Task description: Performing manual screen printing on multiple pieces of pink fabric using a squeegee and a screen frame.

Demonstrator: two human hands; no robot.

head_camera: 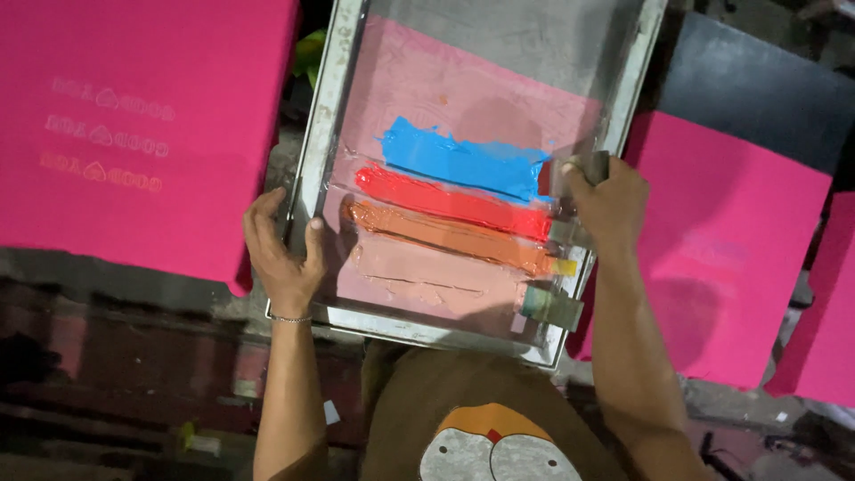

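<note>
Squeegee (563,258) stands at the right end of the screen (463,107), its blade crossing four bands of ink: blue (463,160), red (450,200), orange (445,233) and pale pink (427,272). The right hand (606,200) is clenched over its top end near the frame's right rail, with the lower part of the blade showing below the fist. The left hand (280,254) grips the frame (307,191) on its left rail, thumb inside on the mesh edge, fingers wrapped round the outside. The screen lies over a pink cloth; other pink cloths (142,116) rest on boards to either side, the left one bearing faint printing.

To pull well, I judge the blade should stay square to the bands so the colours travel side by side without smearing together, with even pressure along its whole length. The left hand should pin the frame flat so it cannot shift.
</note>
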